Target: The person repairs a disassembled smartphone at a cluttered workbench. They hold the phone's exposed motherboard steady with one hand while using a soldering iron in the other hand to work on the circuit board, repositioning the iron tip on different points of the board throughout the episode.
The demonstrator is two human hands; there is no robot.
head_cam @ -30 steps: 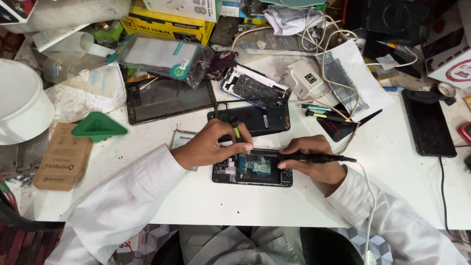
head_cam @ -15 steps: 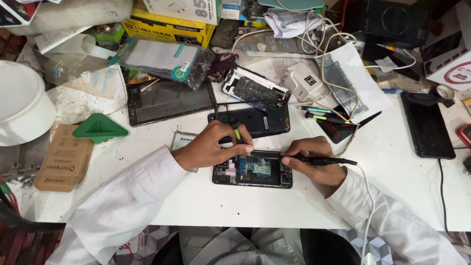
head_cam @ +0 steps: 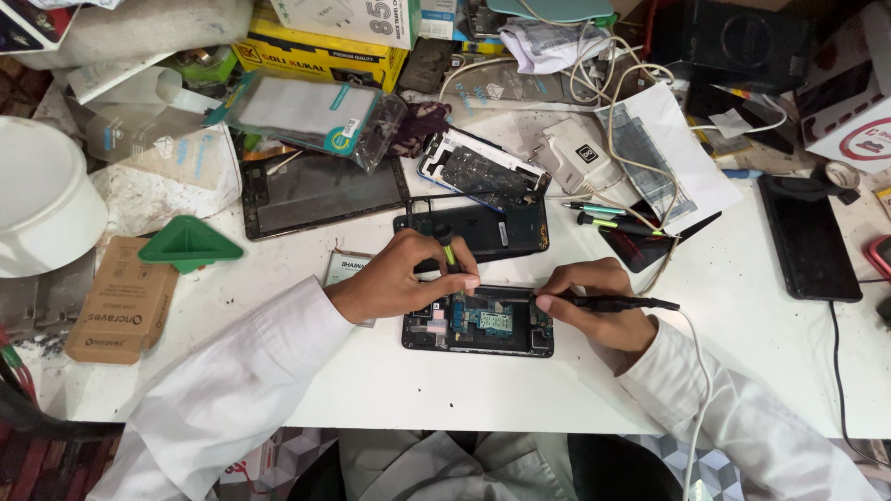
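Note:
An opened black phone (head_cam: pixel 483 332) lies on the white table, its blue circuit board (head_cam: pixel 490 320) exposed. My left hand (head_cam: pixel 399 274) rests on the phone's left top edge and pinches a green-and-black screwdriver (head_cam: pixel 447 250), tip down onto the board. My right hand (head_cam: pixel 594 301) sits at the phone's right end and grips a black pen-like tool (head_cam: pixel 617 302) with a white cord (head_cam: pixel 698 371) trailing off the table's front edge. The tool's tip points left at the phone's upper right part.
Behind the phone lie a black phone panel (head_cam: pixel 492 227), a stripped phone frame (head_cam: pixel 478 172) and a dark tablet (head_cam: pixel 320 190). A green triangular holder (head_cam: pixel 186 243), a cardboard packet (head_cam: pixel 116 301) and a white bowl (head_cam: pixel 37 195) sit left. A black phone (head_cam: pixel 807 237) lies right; boxes and cables crowd the back.
Both hands stay on the phone. My right hand and its tool have shifted slightly left toward the board; the left hand holds its place.

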